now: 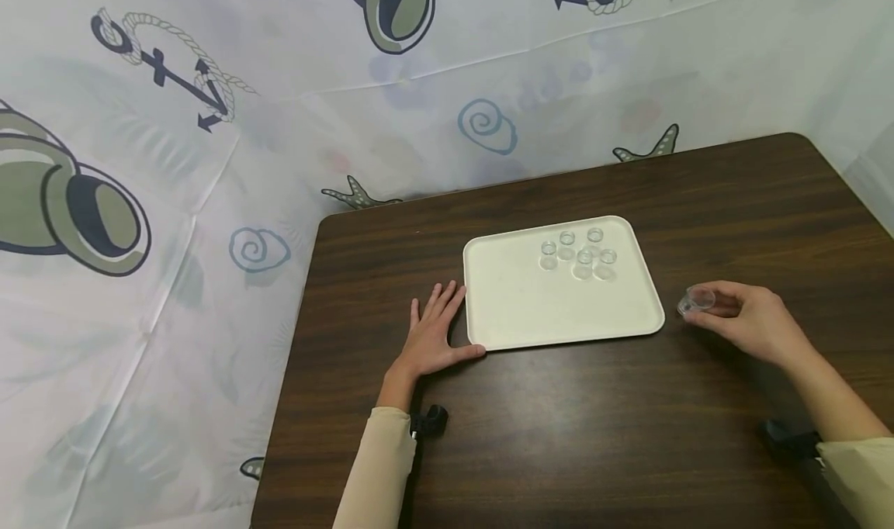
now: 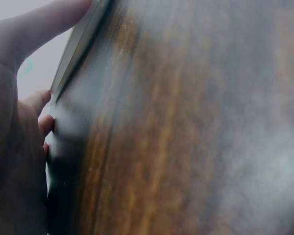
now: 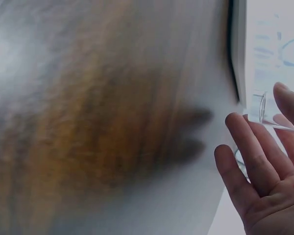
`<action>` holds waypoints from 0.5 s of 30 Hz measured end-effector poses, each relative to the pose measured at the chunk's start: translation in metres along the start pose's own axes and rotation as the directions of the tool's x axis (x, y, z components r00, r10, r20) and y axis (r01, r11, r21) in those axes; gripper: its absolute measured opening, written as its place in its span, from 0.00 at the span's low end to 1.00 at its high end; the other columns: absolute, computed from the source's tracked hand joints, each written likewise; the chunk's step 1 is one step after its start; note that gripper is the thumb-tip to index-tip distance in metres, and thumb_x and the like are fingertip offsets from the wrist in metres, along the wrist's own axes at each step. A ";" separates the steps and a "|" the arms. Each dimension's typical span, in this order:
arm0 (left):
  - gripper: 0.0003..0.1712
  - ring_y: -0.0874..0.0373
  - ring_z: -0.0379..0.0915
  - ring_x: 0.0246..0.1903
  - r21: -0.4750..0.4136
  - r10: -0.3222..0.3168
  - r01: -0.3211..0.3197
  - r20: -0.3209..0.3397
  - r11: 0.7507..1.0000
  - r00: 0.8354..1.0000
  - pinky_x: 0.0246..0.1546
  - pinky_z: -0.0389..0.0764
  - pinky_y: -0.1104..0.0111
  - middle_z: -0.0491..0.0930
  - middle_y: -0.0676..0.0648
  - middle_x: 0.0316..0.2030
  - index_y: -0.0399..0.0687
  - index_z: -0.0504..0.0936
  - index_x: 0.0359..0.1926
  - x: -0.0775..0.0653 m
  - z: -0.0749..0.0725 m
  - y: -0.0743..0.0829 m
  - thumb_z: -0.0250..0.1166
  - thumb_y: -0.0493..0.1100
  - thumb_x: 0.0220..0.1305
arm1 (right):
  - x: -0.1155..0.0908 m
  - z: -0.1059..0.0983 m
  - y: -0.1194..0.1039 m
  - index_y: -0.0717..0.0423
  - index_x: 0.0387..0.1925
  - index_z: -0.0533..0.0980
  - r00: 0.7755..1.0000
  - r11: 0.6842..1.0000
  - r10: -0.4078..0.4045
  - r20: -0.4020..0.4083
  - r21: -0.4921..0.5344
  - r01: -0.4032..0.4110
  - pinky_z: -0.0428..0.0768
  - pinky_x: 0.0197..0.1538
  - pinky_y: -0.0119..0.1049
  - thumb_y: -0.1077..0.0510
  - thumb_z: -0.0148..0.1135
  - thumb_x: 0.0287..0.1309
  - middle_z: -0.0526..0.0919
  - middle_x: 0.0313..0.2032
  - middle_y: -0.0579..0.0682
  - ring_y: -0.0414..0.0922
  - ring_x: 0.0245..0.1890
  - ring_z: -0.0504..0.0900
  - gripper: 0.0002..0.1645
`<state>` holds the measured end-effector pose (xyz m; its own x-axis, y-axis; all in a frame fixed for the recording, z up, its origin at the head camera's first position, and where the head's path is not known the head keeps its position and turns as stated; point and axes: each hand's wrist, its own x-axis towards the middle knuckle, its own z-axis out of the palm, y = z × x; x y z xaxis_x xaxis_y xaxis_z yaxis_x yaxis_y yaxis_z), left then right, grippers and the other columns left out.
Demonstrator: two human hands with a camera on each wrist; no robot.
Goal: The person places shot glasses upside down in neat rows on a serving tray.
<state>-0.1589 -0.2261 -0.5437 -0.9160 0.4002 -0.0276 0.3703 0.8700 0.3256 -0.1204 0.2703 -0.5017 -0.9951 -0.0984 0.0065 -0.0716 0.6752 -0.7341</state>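
My right hand (image 1: 750,319) pinches a small clear cup (image 1: 701,297) between thumb and fingers, just off the tray's right side. The cup is tilted, and in the right wrist view only part of its clear wall (image 3: 262,107) shows beside the thumb. A cream rectangular tray (image 1: 520,304) lies on the table, with several similar clear cups (image 1: 584,258) grouped toward its far right. Straight and spread, the fingers of my left hand (image 1: 434,337) lie along the tray's left edge, its thumb at the near left corner.
The dark wood-grain table (image 1: 559,428) has a rounded far right corner. A pale curtain (image 1: 419,126) printed with anchors and shells hangs behind it and along the left. Dark camera mounts (image 1: 431,420) sit at both wrists.
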 end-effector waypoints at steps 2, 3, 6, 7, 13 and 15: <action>0.65 0.49 0.32 0.76 -0.001 0.003 -0.003 -0.004 1.000 1.000 0.67 0.33 0.37 0.42 0.52 0.78 0.62 0.45 0.79 0.000 0.001 0.000 0.53 0.86 0.46 | 0.001 0.000 -0.002 0.64 0.51 0.79 1.000 1.000 -0.016 -0.010 0.021 0.016 0.75 0.30 0.18 0.52 0.73 0.56 0.84 0.42 0.67 0.19 0.33 0.75 0.26; 0.65 0.49 0.32 0.76 -0.003 0.005 -0.005 -0.005 1.000 1.000 0.67 0.33 0.36 0.42 0.51 0.78 0.62 0.45 0.79 0.000 0.001 0.000 0.54 0.86 0.46 | 0.001 0.000 -0.003 0.63 0.51 0.80 1.000 0.999 -0.017 -0.019 0.027 0.017 0.74 0.30 0.18 0.52 0.73 0.55 0.84 0.42 0.67 0.19 0.32 0.75 0.25; 0.65 0.49 0.32 0.76 -0.012 0.007 -0.007 -0.004 1.000 1.000 0.67 0.32 0.37 0.42 0.51 0.78 0.62 0.44 0.79 -0.001 0.001 0.000 0.55 0.85 0.47 | 0.003 -0.002 -0.008 0.62 0.50 0.80 0.998 0.998 -0.041 -0.046 0.041 0.043 0.74 0.30 0.18 0.55 0.74 0.54 0.84 0.41 0.66 0.21 0.31 0.77 0.24; 0.65 0.49 0.32 0.76 -0.014 0.007 -0.007 -0.003 1.000 1.000 0.67 0.32 0.37 0.42 0.51 0.78 0.62 0.44 0.79 -0.001 0.001 0.000 0.55 0.85 0.47 | 0.004 -0.003 -0.011 0.62 0.50 0.80 0.997 0.998 -0.050 -0.053 0.047 0.052 0.74 0.30 0.18 0.56 0.75 0.53 0.84 0.41 0.66 0.21 0.31 0.77 0.24; 0.65 0.51 0.30 0.76 -0.017 0.003 -0.003 0.002 1.000 1.000 0.67 0.31 0.38 0.41 0.52 0.78 0.63 0.43 0.79 0.000 0.001 0.000 0.55 0.85 0.47 | 0.010 -0.006 -0.027 0.63 0.51 0.79 0.994 0.995 -0.088 -0.065 0.035 0.091 0.73 0.30 0.17 0.57 0.74 0.53 0.84 0.40 0.65 0.22 0.31 0.76 0.25; 0.65 0.51 0.30 0.76 -0.015 0.004 -0.004 0.003 1.000 1.000 0.67 0.30 0.38 0.41 0.52 0.78 0.63 0.43 0.79 0.000 0.001 0.000 0.55 0.85 0.47 | 0.013 -0.007 -0.032 0.62 0.51 0.79 0.992 0.994 -0.105 -0.071 0.021 0.107 0.73 0.31 0.17 0.57 0.74 0.53 0.84 0.40 0.62 0.23 0.31 0.76 0.25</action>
<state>-0.1588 -0.2260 -0.5451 -0.9142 0.4043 -0.0288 0.3714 0.8640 0.3399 -0.1314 0.2524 -0.4737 -0.9844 -0.1171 0.1317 -0.1762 0.6449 -0.7437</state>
